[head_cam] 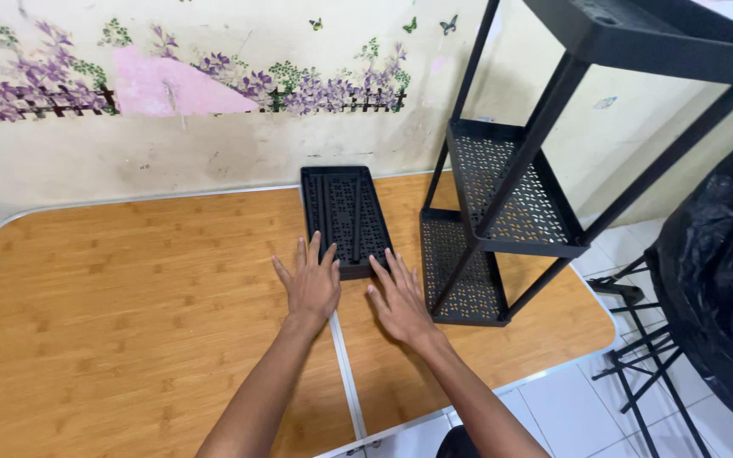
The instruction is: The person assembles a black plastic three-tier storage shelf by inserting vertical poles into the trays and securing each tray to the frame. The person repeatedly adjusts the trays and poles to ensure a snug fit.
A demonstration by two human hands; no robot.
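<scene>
A loose black perforated plastic shelf tray (345,212) lies flat on the wooden folding table (129,305), with thin black rods resting inside it. My left hand (311,284) lies flat on the table, fingers spread, its fingertips touching the tray's near edge. My right hand (399,297) rests beside it, also flat and spread, fingertips at the tray's near right corner. Neither hand holds anything.
A black plastic rack (511,187) with three perforated tiers stands tilted on the table's right side, close to my right hand. A wall with flower decals (214,85) lies behind. A black bag (723,271) and a black metal frame (638,356) stand on the tiled floor at right.
</scene>
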